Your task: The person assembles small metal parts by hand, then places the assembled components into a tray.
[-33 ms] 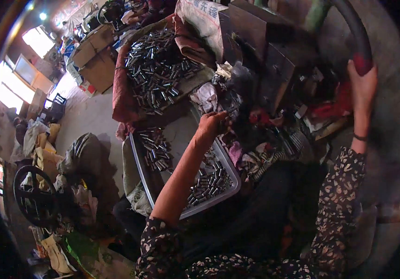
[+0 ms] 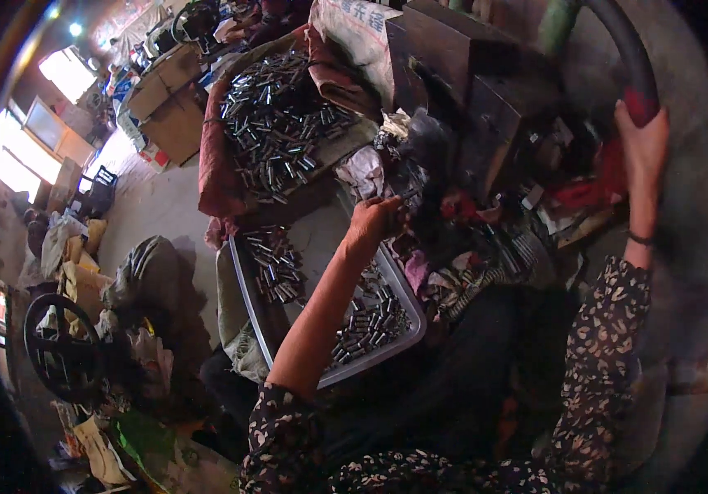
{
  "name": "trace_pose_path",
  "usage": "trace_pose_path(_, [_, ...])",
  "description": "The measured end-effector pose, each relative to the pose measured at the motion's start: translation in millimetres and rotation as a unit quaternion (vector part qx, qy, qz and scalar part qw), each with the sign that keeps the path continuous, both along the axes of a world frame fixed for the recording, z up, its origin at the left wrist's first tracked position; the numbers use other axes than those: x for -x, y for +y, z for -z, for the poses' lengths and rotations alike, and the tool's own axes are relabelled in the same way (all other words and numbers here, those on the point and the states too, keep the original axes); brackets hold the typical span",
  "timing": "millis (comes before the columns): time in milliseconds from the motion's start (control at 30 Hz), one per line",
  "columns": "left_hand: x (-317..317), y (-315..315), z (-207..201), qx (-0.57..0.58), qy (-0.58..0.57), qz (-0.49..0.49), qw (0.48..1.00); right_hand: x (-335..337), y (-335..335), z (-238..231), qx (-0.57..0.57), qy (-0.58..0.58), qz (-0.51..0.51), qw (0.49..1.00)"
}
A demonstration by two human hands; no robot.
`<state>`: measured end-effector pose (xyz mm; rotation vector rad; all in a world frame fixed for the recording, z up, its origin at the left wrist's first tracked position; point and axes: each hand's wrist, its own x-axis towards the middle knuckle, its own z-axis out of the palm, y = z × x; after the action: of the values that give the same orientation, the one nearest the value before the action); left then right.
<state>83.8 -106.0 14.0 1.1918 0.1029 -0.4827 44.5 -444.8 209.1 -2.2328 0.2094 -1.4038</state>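
My right hand point(image 2: 644, 152) reaches up at the right and is closed around the red-covered lower end of a thick, curved dark bar point(image 2: 627, 45). In the middle, my left hand point(image 2: 377, 218) is pinched together at the edge of a dark, cluttered machine point(image 2: 494, 123). Whatever lies between its fingers is too dark and small to make out. Below my left forearm sits a clear plastic bin point(image 2: 410, 300) with small shiny metal cylinders point(image 2: 378, 321) in it. Beyond it, a larger heap of the same metal cylinders point(image 2: 275, 115) lies on a red-edged sack.
Rags point(image 2: 362, 173) and a pink cloth point(image 2: 416, 270) lie near my left hand. Cardboard boxes point(image 2: 168, 115) stand at the far left. A dark spoked wheel point(image 2: 61, 347) and a grey bag point(image 2: 149, 276) are at the left. A green post point(image 2: 558, 29) rises behind the machine.
My right hand and forearm have shifted very slightly upward, still around the bar's red end. The left hand keeps its place.
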Motion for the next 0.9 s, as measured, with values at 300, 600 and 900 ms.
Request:
trace_pose_path(300, [-6.3,-18.7,-4.3,-0.216,-0.162,0.013,0.963,-23.9,-27.0,-37.3,0.099,0.069,0.065,0.991])
trace_pose_path(600, [-9.2,-15.5,13.1,-0.13,-0.095,-0.064,0.985,2.7,7.4,74.7,0.043,-0.088,0.123,0.988])
trace_pose_path(900, [1.8,-4.7,20.7,-0.142,-0.095,-0.152,0.973,17.4,55.0,38.9,0.138,-0.149,-0.015,0.979])
